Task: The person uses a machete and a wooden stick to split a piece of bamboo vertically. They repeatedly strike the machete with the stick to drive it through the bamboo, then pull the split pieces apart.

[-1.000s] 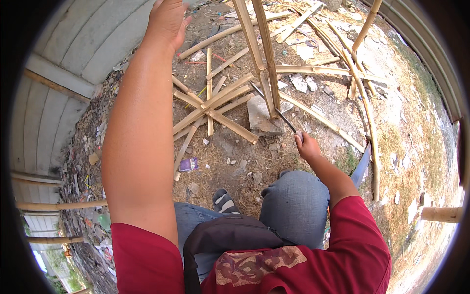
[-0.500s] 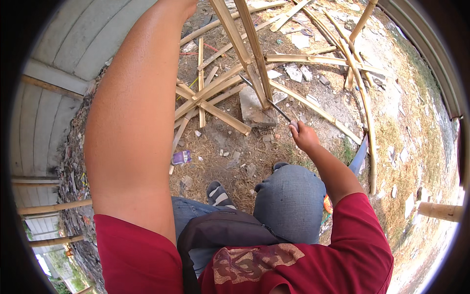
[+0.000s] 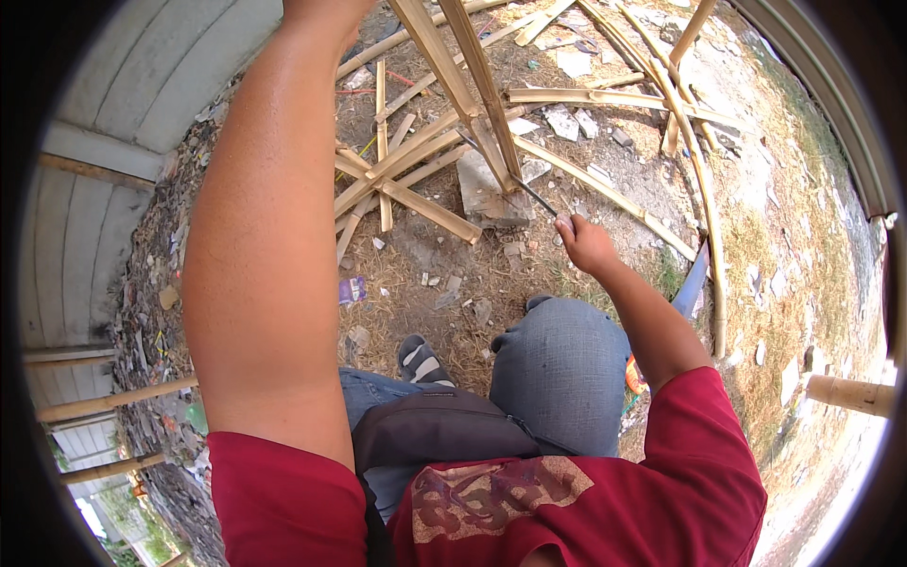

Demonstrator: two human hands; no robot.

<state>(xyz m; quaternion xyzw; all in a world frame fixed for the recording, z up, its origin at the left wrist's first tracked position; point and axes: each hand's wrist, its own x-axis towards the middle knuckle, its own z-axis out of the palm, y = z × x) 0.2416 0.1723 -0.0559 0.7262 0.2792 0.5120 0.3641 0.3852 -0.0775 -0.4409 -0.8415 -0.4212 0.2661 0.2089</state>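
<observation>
My right hand point(image 3: 588, 244) is closed around the handle of a long, dark-bladed knife point(image 3: 539, 197). Its blade crosses the lower end of a split bamboo pole, passing behind the right strip point(image 3: 487, 80) and near the left strip point(image 3: 436, 64). The two strips spread apart upward and meet low down, where the pole's foot stands on a grey concrete block point(image 3: 484, 200). My left arm reaches up past the strips. Only the back part of my left hand point(image 3: 326, 11) shows at the upper edge; its fingers are hidden, so what it touches cannot be seen.
Several split bamboo lengths point(image 3: 430, 213) lie crossed left of the block, with more point(image 3: 704, 198) on the right. A saw-like blue blade point(image 3: 694, 279) is beside my right arm. Rubble and a purple packet point(image 3: 351, 289) litter the ground. A pale wall point(image 3: 104, 104) stands left.
The bamboo strips and block appear slightly further left and up in view. More of my left wrist shows at the upper edge. My right hand keeps its hold on the knife.
</observation>
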